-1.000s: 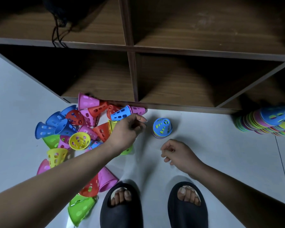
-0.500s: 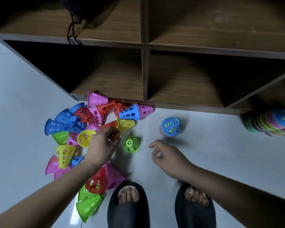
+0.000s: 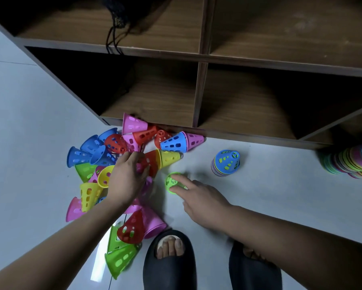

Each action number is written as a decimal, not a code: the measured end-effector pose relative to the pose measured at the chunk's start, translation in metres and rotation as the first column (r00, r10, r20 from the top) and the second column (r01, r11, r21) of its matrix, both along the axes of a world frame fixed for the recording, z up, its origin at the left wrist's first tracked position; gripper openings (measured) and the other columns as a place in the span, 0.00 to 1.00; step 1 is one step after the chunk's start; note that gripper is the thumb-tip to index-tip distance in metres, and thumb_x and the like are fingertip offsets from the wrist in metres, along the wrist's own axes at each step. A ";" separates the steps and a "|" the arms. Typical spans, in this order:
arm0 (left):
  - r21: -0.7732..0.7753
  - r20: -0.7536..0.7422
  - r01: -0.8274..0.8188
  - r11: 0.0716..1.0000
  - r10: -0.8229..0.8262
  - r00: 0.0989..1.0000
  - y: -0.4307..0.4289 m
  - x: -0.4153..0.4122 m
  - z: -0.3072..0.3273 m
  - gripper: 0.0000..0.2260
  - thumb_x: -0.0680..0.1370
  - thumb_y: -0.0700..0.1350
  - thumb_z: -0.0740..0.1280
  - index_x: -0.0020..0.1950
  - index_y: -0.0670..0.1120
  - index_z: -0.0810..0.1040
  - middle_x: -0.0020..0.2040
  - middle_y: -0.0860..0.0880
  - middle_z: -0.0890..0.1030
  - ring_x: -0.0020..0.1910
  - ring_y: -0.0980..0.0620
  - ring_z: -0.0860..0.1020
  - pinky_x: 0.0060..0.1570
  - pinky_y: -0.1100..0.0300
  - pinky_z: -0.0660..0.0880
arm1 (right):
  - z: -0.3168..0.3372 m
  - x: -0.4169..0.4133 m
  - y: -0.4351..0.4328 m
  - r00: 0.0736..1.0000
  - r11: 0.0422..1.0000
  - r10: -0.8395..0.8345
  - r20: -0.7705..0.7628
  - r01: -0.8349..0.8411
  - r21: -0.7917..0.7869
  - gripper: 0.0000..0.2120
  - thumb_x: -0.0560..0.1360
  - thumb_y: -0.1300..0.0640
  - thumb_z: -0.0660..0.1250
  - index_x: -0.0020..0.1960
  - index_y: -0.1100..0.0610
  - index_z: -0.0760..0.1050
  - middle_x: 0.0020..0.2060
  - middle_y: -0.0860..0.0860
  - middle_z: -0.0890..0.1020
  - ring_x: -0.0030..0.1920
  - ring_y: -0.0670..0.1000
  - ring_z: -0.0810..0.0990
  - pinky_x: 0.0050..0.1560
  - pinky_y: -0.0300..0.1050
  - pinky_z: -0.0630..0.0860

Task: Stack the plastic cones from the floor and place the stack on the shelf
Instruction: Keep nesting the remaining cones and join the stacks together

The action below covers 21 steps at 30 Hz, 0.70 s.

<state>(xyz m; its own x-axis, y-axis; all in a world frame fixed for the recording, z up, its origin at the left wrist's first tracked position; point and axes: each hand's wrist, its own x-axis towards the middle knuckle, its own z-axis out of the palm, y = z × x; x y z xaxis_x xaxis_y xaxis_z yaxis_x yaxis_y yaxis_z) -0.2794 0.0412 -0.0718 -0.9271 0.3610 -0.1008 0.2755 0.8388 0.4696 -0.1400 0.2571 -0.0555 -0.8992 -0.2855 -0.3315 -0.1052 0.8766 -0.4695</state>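
Several loose plastic cones (image 3: pixel 173 142) in blue, red, pink, yellow and green lie in a pile on the floor in front of the wooden shelf (image 3: pixel 201 93). My left hand (image 3: pixel 127 178) is down in the pile, its fingers curled round a blurred pink cone (image 3: pixel 147 184). My right hand (image 3: pixel 199 198) reaches left with straight fingers and touches a small green cone (image 3: pixel 171 182) standing alone on the floor. A short upright stack topped by a blue cone (image 3: pixel 226 162) stands to the right of the pile.
A long multicoloured stack of cones (image 3: pixel 349 162) lies at the right edge by the shelf. A black bag with cords (image 3: pixel 117 28) hangs over the upper shelf. My feet in black sandals (image 3: pixel 169 260) stand just behind the pile on the pale floor (image 3: pixel 280 195).
My left hand moved from the pile's right side into its middle and closed on a cone. A green cone came free. My right hand stretched left onto that green cone.
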 end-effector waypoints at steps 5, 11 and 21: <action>0.005 -0.012 -0.025 1.000 0.025 1.000 0.001 -0.005 -0.004 0.17 0.79 0.49 0.75 0.67 0.50 0.77 0.59 0.50 0.75 0.54 0.47 0.78 0.51 0.51 0.80 | -0.004 0.002 0.007 0.993 0.996 0.044 -0.108 -0.036 0.077 0.17 0.73 0.65 0.67 0.59 0.51 0.73 0.66 0.48 0.71 0.50 0.57 0.79 0.46 0.54 0.79; 0.001 -0.013 -0.022 1.000 0.022 1.000 0.000 -0.012 -0.003 0.15 0.80 0.49 0.73 0.64 0.52 0.76 0.60 0.51 0.78 0.54 0.47 0.78 0.51 0.45 0.82 | -0.005 0.010 0.012 0.990 0.980 0.091 -0.111 -0.069 0.188 0.22 0.63 0.67 0.74 0.50 0.52 0.69 0.49 0.50 0.73 0.36 0.56 0.76 0.32 0.50 0.72; 0.022 0.057 0.015 1.000 -0.017 0.998 0.017 -0.001 0.017 0.13 0.81 0.48 0.72 0.65 0.50 0.79 0.53 0.50 0.85 0.47 0.52 0.82 0.48 0.52 0.83 | 0.011 0.026 0.039 0.959 0.957 -0.265 -0.100 0.249 -0.150 0.10 0.79 0.52 0.67 0.57 0.50 0.68 0.53 0.46 0.74 0.46 0.58 0.79 0.45 0.57 0.78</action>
<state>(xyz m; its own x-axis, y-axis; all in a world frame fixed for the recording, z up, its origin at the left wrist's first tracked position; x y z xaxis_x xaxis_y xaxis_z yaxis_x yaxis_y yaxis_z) -0.2805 0.0585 -0.0549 -0.9142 0.3783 -0.1454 0.2609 0.8238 0.5033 -0.1136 0.2960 -0.0443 -0.9784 -0.0744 -0.1930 0.0533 0.8108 -0.5828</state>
